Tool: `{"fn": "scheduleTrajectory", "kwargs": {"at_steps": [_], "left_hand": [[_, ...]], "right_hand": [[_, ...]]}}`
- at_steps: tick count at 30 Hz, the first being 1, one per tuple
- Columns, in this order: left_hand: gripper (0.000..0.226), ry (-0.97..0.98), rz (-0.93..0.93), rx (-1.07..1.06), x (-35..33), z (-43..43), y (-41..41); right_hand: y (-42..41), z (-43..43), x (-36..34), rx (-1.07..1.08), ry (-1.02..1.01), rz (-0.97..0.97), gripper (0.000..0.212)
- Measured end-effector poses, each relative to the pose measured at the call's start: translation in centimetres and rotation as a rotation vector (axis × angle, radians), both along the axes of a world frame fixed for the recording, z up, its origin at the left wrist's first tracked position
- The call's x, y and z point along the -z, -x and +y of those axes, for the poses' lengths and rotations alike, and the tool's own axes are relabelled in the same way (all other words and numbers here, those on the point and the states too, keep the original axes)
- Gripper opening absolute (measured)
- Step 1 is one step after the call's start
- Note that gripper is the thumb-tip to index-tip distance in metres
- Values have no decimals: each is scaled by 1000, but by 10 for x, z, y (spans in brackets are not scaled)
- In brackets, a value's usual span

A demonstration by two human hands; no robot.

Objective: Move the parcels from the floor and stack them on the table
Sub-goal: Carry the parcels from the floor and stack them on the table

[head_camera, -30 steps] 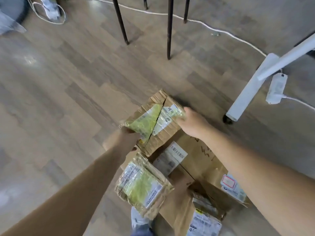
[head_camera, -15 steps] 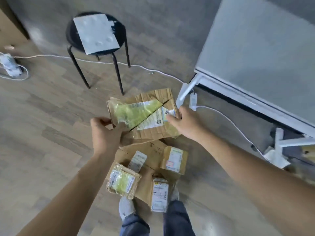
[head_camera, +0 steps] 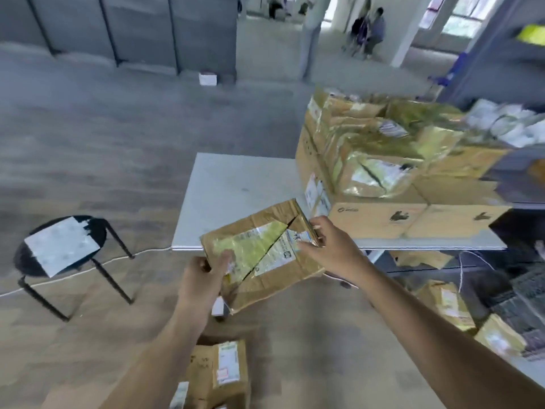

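I hold a flat, worn cardboard parcel [head_camera: 265,278] with yellow tape and a white label in the air, just in front of the near left corner of the white table [head_camera: 236,184]. My left hand [head_camera: 203,278] grips its left edge and my right hand [head_camera: 327,249] grips its right corner. A stack of taped cardboard parcels [head_camera: 383,172] fills the right half of the table. Other parcels [head_camera: 224,370] lie on the wooden floor below my arms.
A black stool [head_camera: 59,249] with a white sheet on its seat stands at the left, with a white cable on the floor by it. More parcels [head_camera: 448,302] sit under the table at the right. People sit far off at the back.
The parcel has come up from the floor pile to table height in both hands. My view has tilted up from the floor to the table and the room.
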State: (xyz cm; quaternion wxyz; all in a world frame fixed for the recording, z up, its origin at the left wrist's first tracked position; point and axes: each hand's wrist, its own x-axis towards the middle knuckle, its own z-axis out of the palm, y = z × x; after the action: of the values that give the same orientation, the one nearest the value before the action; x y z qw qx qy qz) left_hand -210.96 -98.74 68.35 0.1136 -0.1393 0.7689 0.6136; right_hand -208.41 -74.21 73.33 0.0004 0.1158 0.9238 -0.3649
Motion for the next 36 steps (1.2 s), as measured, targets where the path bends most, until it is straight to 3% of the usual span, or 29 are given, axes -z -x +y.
{"fn": "scheduleTrajectory", "kwargs": {"at_steps": [7,15,30,32,36], "left_hand": [[30,69,150,76,-56,164,-51],[27,91,267,201,-100,321,-116],[20,167,425,410,-115,469,-75],[18,176,422,470,-112,482,-59],[18,231,440,548,-111,505,-12]], "right_hand": [[-86,161,-32,82,62,118,30],[-165,313,-65,185,75,124,31],[-154,453,-81,393,54,190,32],[-139,472,-79,413,72,183,39],[-102,503,-79,300,71,176,79]]}}
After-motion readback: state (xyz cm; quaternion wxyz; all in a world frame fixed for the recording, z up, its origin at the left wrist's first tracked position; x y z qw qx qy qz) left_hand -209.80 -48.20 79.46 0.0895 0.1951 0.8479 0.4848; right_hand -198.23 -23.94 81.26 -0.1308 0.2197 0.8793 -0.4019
